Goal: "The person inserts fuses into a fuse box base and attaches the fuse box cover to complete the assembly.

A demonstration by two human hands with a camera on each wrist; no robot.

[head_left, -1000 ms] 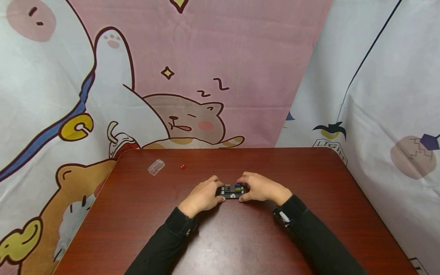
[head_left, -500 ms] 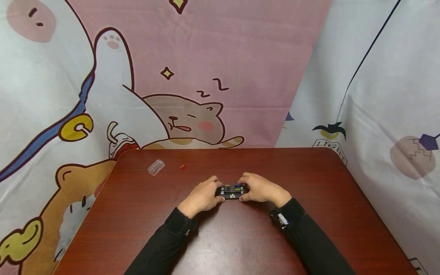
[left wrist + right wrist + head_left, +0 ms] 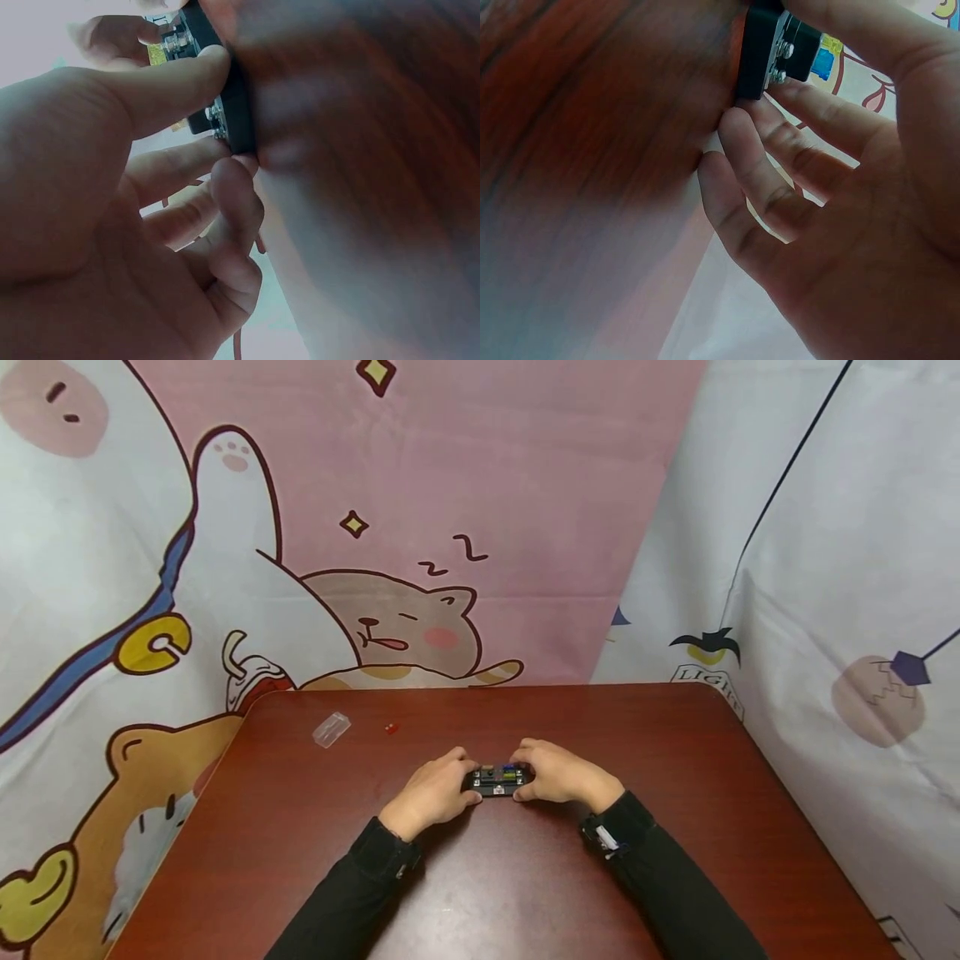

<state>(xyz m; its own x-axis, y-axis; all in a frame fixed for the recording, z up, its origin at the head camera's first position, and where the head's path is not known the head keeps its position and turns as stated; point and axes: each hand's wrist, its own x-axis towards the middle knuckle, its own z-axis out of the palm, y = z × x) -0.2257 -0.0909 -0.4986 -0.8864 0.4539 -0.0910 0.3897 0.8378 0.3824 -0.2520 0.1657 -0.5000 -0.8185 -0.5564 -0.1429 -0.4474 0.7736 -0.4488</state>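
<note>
Between my hands, in the middle of the table, a small black block with screw terminals [image 3: 495, 790] lies lengthwise, a hand at each end. My left hand [image 3: 430, 792] grips its left end, thumb on the near side and fingers behind. My right hand [image 3: 567, 776] holds the right end the same way. The right wrist view shows silver screws [image 3: 784, 49] on the block, with a blue piece [image 3: 823, 64] and a yellow piece [image 3: 830, 43] standing on top. In the left wrist view the thumb [image 3: 214, 67] presses the block's near side. The fingers cover both ends.
Toward the back left of the reddish-brown table [image 3: 600, 718] lies a clear plastic box [image 3: 332, 729]. A tiny red piece [image 3: 392, 727] is to its right. A printed cloth [image 3: 555, 527] hangs behind the table's far edge.
The head view has shifted slightly, so everything sits a little further left. Both hands keep their hold on the block; the right forearm has swung slightly inward.
</note>
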